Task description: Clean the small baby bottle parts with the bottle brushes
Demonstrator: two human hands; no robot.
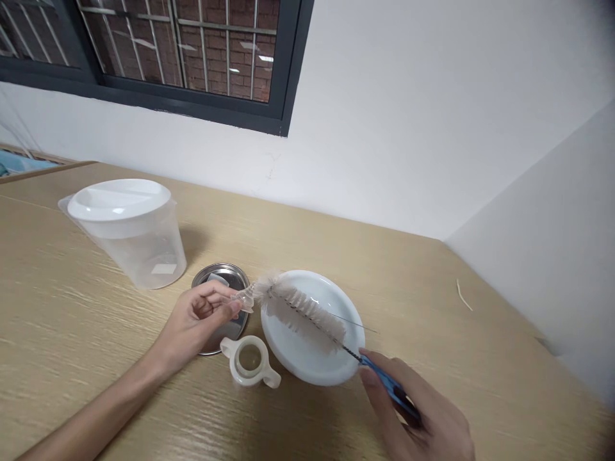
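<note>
My left hand (204, 317) pinches a small clear bottle nipple (245, 299) between thumb and fingers. My right hand (418, 410) is wrapped around the blue handle of a bottle brush (305, 315). White bristles slant up and left over the white bowl (312, 374), and their tip meets the nipple; whether it goes inside is hard to see. Below the nipple, a whitish ring with two handles (250, 360) stands on the table. A round steel dish (235, 330) lies partly hidden under my left hand, with a pale piece in it.
A clear plastic pitcher with a white lid (127, 234) stands at the left of the wooden table (384, 269). Toward the right lies a thin pale strip (464, 295). A wall (384, 115) and a barred window (192, 51) border the table's far side.
</note>
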